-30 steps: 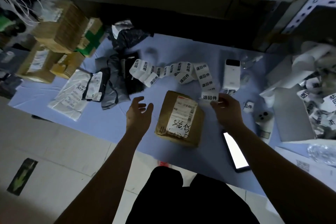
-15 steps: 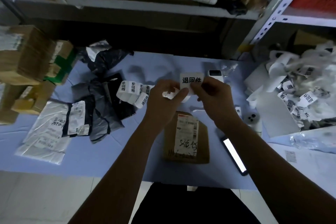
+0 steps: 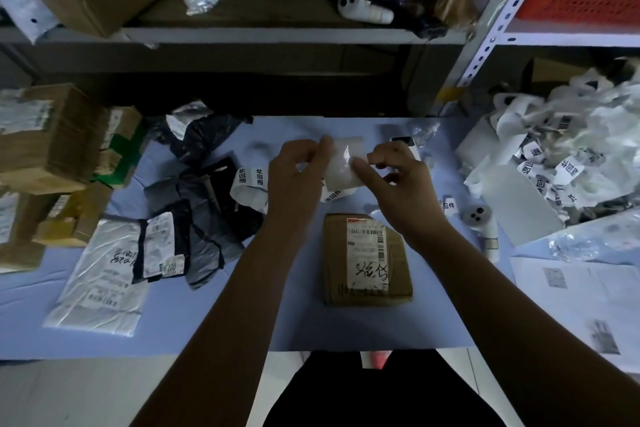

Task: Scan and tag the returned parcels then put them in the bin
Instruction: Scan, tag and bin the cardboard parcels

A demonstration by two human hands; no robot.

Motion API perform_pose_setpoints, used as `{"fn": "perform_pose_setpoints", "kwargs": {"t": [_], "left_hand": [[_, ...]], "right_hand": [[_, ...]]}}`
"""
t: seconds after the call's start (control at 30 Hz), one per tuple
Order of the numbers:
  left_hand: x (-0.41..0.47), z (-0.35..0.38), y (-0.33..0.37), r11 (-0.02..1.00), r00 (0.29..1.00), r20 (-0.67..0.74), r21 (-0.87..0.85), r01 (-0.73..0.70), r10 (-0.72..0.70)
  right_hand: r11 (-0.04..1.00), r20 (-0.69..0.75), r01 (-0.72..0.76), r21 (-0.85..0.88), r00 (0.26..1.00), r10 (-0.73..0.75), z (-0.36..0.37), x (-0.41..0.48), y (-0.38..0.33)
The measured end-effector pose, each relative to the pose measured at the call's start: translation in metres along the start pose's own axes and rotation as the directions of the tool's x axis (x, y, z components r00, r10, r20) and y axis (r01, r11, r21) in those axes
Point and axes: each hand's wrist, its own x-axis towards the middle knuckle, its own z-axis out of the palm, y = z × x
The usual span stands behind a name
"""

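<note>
Far left of the left hand, stacked cartons (image 3: 52,135) bear shipping labels too blurred to read. Nearer that hand lie a white mailer (image 3: 100,274) with dark handwriting and a printed label, a black mailer (image 3: 161,250) whose white label ends in digits resembling "6228", and crumpled grey bags (image 3: 204,218). Just left of the left hand, a strip (image 3: 247,184) of stickers, each printed 退回件, passes behind it. The left hand (image 3: 294,180) pinches the left edge of a single tag (image 3: 346,163) between thumb and curled fingers. The right hand (image 3: 398,184) pinches the right edge likewise, so the tag hangs in the air between both hands, pale glossy side toward the camera. Below the hands, between the forearms, the parcel (image 3: 367,260), a brown carton, lies flat on the blue table (image 3: 242,315). Its white label carries a red band, barcodes and large handwritten characters. Just right of the right wrist lie a loose sticker (image 3: 448,205) showing 回件 and a white device (image 3: 481,218). Farther right, a paper heap (image 3: 571,163) holds crumpled backing and more 退回件 stickers, with printed sheets (image 3: 571,291) beside the right forearm.
</note>
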Motion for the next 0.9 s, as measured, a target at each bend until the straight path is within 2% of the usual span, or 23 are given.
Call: {"fn": "perform_pose_setpoints", "kwargs": {"t": [0.1,0.17,0.23,0.27,0.37,0.6,0.77,0.9], "left_hand": [[-0.011,0.001,0.005,0.987,0.992,-0.03,0.116,-0.115,0.119],[-0.018,0.0,0.01,0.925,0.951,-0.033,0.246,-0.291,0.308],[-0.022,0.0,0.012,0.816,0.884,0.08,0.352,-0.457,0.461],[-0.023,0.001,0.014,0.787,0.868,0.147,0.37,-0.493,0.475],[-0.027,0.007,0.017,0.814,0.891,0.223,0.364,-0.453,0.396],[-0.027,0.021,0.007,0.867,0.92,0.212,0.318,-0.383,0.329],[-0.026,0.033,-0.001,0.973,0.972,0.151,0.12,-0.197,0.178],[-0.025,0.043,-0.003,0.99,0.984,0.143,0.078,-0.12,0.108]], "right_hand": [[0.999,0.033,0.014,0.039,0.999,-0.015,-0.005,-0.003,-0.005],[0.999,0.045,0.038,0.01,0.998,-0.038,-0.009,-0.005,-0.008],[0.997,0.072,0.064,-0.037,0.995,-0.062,-0.012,-0.007,-0.007],[0.995,0.091,0.076,-0.063,0.993,-0.07,-0.013,-0.008,-0.007],[0.989,0.146,0.106,-0.099,0.985,-0.091,-0.022,-0.009,-0.003],[0.987,0.277,0.126,-0.104,0.956,-0.093,-0.05,-0.005,0.008],[0.965,0.341,0.19,-0.179,0.932,-0.12,-0.064,0.0,0.015],[0.964,0.314,0.212,-0.159,0.937,-0.154,-0.073,0.005,0.02]]}}
